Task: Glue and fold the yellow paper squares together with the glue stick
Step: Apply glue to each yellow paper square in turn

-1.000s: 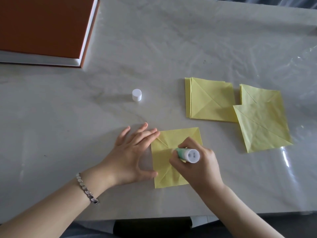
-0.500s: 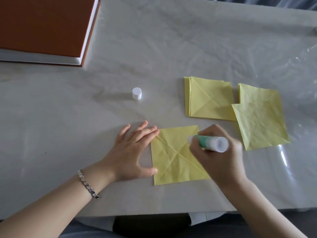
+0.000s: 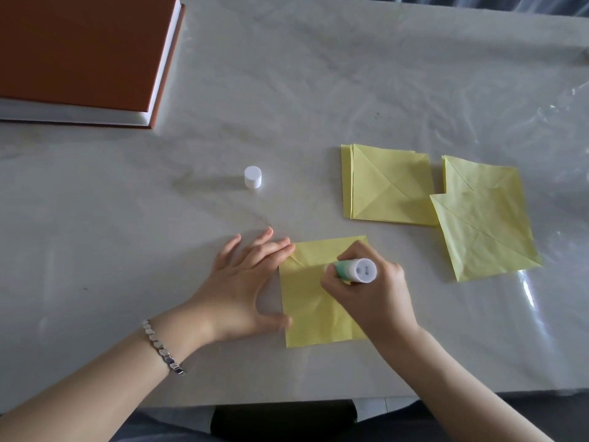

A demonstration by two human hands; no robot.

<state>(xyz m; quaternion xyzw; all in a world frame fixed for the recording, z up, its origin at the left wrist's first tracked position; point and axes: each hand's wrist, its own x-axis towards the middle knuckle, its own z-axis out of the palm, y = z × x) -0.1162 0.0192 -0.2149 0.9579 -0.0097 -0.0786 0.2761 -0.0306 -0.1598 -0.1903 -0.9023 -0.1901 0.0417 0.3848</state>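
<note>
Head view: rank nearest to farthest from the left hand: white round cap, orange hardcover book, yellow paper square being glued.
1. Yellow paper square: touched by the left hand, right of it.
2. White round cap: just beyond the fingertips.
3. Orange hardcover book: far-left corner.

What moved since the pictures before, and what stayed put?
The right hand, gripping the glue stick, slid right to the edge of the near square, then back left to its middle. The left hand stayed flat at its left edge. The cap, book and other squares did not move.
</note>
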